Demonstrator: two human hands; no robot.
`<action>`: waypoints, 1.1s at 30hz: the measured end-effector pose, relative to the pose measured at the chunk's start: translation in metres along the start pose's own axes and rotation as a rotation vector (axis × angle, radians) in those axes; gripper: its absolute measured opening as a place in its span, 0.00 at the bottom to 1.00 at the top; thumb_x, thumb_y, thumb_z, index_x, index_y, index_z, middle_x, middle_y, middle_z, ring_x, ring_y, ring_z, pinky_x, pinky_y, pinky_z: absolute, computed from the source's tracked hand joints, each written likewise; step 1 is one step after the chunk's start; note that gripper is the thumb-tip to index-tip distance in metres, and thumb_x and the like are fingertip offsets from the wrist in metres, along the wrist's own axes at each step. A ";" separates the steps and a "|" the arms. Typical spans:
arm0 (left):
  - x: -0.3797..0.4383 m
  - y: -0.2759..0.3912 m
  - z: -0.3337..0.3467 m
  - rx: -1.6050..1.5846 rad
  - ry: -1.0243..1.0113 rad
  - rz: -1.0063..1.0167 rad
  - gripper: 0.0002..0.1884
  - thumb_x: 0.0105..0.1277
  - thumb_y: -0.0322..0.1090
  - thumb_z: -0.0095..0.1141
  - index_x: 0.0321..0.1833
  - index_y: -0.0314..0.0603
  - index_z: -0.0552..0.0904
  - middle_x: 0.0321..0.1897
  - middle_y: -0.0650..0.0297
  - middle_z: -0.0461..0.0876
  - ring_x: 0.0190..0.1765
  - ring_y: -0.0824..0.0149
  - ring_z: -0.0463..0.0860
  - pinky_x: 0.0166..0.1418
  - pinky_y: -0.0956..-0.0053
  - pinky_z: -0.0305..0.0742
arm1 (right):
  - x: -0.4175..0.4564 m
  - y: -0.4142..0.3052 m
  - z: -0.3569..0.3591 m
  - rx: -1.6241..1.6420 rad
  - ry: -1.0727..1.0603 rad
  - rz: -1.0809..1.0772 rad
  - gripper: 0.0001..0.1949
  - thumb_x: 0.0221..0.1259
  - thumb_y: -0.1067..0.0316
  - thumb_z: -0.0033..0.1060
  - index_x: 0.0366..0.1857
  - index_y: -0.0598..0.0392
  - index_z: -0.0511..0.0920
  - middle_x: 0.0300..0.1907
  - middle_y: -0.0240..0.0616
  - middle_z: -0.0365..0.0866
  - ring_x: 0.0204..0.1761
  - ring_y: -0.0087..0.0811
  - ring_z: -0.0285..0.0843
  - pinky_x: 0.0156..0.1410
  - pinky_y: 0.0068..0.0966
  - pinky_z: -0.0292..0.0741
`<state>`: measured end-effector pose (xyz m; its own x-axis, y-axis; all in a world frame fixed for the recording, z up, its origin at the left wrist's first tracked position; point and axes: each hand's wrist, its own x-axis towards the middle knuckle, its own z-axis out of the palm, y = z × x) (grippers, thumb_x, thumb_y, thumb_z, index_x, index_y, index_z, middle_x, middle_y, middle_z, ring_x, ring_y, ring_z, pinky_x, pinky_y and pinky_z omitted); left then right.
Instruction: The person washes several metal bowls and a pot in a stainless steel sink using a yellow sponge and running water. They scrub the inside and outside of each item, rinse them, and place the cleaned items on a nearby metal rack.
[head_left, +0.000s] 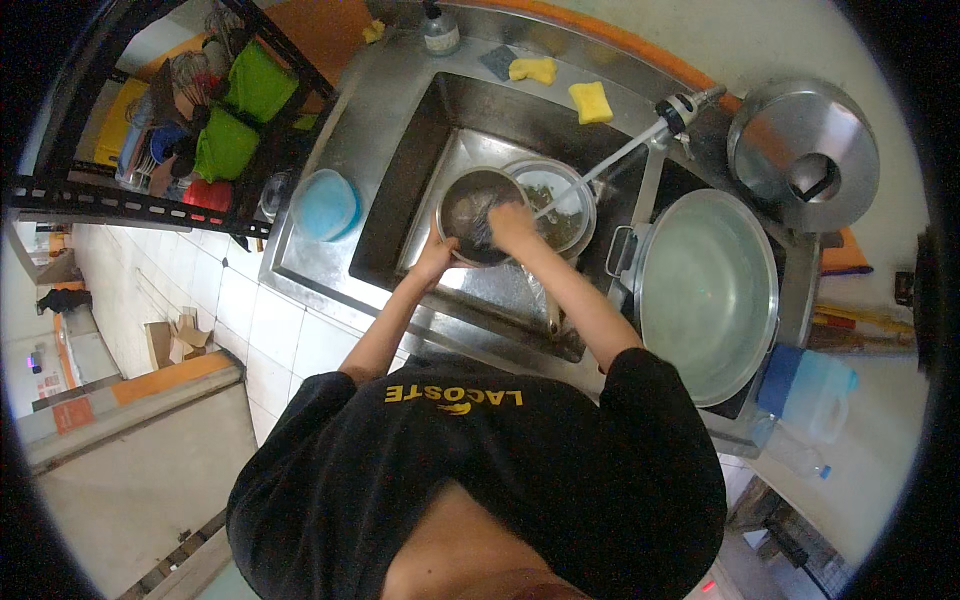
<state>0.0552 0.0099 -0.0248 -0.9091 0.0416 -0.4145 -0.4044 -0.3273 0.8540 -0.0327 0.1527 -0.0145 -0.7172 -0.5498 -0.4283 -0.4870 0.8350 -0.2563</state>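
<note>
My left hand (435, 262) grips the near left side of a round metal pot (457, 187), tilted over the sink basin (472, 154). Inside the pot, the fingers of my right hand (512, 225) are closed around a dark scrubbing pad (482, 217), partly hidden by the hand. Behind the pot stands a clear bowl (589, 225) with cloudy water, dark green bits and a white piece in it. A pale stream of water (604, 163) runs from the tap (679, 112) into that bowl. Beneath my right forearm lies a utensil (553, 319), mostly covered.
Yellow sponges (591, 103), a grey scouring pad (496, 63) and a pump bottle (440, 31) line the back ledge. A tub of blue liquid (325, 204) stands left. To the right are a large basin of water (705, 292), a round metal lid (802, 154) and a plastic jug (814, 394).
</note>
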 end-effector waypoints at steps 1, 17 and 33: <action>-0.004 0.002 0.013 -0.017 0.021 -0.006 0.39 0.56 0.19 0.37 0.66 0.59 0.36 0.52 0.52 0.65 0.47 0.55 0.76 0.43 0.59 0.81 | 0.005 0.002 0.001 0.038 0.155 0.033 0.14 0.45 0.73 0.53 0.39 0.61 0.76 0.44 0.55 0.74 0.45 0.48 0.74 0.48 0.35 0.73; 0.002 -0.021 -0.003 0.323 -0.116 -0.125 0.41 0.58 0.20 0.42 0.69 0.58 0.36 0.65 0.48 0.51 0.58 0.53 0.67 0.51 0.67 0.73 | -0.022 0.113 -0.040 0.246 0.875 0.389 0.17 0.57 0.57 0.41 0.33 0.63 0.74 0.36 0.57 0.75 0.38 0.54 0.74 0.44 0.46 0.70; 0.053 -0.012 0.064 1.872 -0.345 0.586 0.43 0.50 0.23 0.48 0.68 0.68 0.48 0.66 0.44 0.46 0.26 0.53 0.81 0.23 0.69 0.79 | 0.070 0.196 -0.064 -0.134 0.952 0.229 0.26 0.51 0.53 0.56 0.53 0.53 0.67 0.52 0.58 0.63 0.50 0.55 0.67 0.53 0.41 0.68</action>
<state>0.0055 0.0768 -0.0369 -0.8306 0.5388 -0.1405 0.5219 0.8413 0.1405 -0.2104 0.2760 -0.0389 -0.8740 -0.2147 0.4359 -0.2965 0.9464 -0.1285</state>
